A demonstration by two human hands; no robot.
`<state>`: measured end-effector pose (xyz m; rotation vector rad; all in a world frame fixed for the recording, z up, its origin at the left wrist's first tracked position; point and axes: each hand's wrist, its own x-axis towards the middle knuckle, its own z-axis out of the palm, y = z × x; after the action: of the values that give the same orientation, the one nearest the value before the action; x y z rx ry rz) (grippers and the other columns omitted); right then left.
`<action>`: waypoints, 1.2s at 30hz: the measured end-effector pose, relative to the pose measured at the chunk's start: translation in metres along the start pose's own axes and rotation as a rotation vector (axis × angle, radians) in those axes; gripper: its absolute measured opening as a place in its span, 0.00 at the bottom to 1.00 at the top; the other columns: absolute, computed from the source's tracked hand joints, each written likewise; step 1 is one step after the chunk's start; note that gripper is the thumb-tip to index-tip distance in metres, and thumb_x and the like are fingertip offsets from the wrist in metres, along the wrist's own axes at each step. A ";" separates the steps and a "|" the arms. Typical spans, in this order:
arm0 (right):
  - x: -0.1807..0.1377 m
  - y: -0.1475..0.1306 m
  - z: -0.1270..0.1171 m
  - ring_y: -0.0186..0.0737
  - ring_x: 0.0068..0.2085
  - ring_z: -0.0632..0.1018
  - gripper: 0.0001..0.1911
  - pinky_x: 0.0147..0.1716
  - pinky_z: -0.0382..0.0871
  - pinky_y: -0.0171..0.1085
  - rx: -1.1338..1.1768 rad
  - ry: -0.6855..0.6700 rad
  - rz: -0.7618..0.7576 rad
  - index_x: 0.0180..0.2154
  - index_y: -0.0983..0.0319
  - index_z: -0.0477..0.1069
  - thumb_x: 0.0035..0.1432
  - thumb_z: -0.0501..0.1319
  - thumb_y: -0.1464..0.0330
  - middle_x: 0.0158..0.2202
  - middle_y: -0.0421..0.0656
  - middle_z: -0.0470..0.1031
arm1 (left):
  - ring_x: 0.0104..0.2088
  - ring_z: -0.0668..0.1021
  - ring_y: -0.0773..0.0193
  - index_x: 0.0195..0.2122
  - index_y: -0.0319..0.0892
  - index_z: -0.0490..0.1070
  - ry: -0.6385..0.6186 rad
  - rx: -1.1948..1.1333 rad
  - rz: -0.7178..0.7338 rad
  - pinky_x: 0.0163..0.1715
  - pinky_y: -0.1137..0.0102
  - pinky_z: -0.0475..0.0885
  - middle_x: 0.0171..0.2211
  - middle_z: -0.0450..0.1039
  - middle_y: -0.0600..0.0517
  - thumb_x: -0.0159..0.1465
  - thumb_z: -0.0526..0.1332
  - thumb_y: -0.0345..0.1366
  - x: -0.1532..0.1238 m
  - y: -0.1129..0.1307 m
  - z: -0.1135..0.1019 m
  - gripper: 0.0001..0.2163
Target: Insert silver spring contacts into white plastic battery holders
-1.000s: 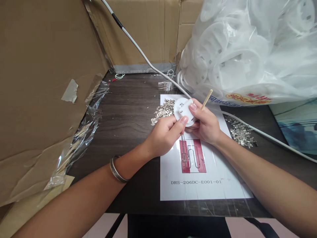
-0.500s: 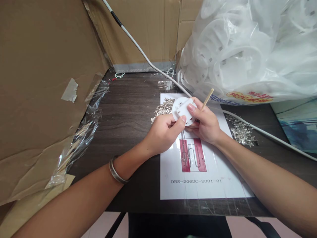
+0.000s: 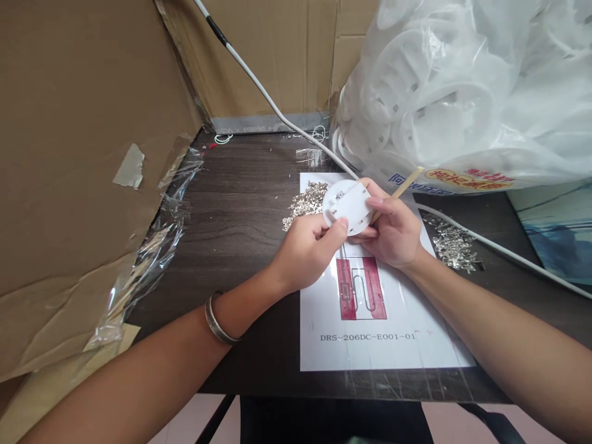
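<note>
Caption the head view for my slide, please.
A white disc held in the left hand above a printed sheet, the right hand at the disc's edge with a wooden stick.

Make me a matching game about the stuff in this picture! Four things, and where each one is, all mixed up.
1. White disc
2. Wooden stick
3. Bracelet
4. Plastic bag

A. Around the left wrist
B. Pinched in the left hand
C. At the back, on the right
D. Poking out of the right hand

Pairs: 1-B, 2-D, 3-A, 4-C
</note>
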<state>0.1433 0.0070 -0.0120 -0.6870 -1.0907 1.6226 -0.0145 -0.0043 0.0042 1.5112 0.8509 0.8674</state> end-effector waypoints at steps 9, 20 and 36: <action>0.005 0.001 0.001 0.30 0.16 0.46 0.11 0.16 0.43 0.33 0.014 -0.017 -0.008 0.32 0.59 0.66 0.56 0.55 0.58 0.14 0.30 0.47 | 0.17 0.59 0.73 0.18 0.41 0.61 0.035 -0.145 -0.089 0.17 0.70 0.52 0.14 0.56 0.57 0.66 0.56 0.49 -0.002 -0.002 -0.001 0.22; 0.005 0.002 0.002 0.28 0.15 0.48 0.11 0.16 0.41 0.33 -0.005 0.054 0.019 0.37 0.61 0.71 0.58 0.61 0.60 0.13 0.29 0.51 | 0.16 0.59 0.73 0.20 0.41 0.63 0.074 -0.202 -0.113 0.16 0.70 0.52 0.14 0.56 0.56 0.68 0.52 0.56 -0.002 -0.003 0.000 0.26; 0.006 0.006 -0.005 0.30 0.17 0.59 0.15 0.17 0.45 0.34 -0.060 0.070 0.007 0.41 0.63 0.75 0.58 0.65 0.59 0.16 0.36 0.66 | 0.20 0.62 0.70 0.18 0.43 0.60 0.227 0.019 -0.022 0.17 0.71 0.54 0.15 0.57 0.55 0.66 0.54 0.48 -0.002 -0.007 0.000 0.21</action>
<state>0.1430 0.0142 -0.0188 -0.7821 -1.0906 1.5660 -0.0160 -0.0052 -0.0028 1.4344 1.0418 1.0306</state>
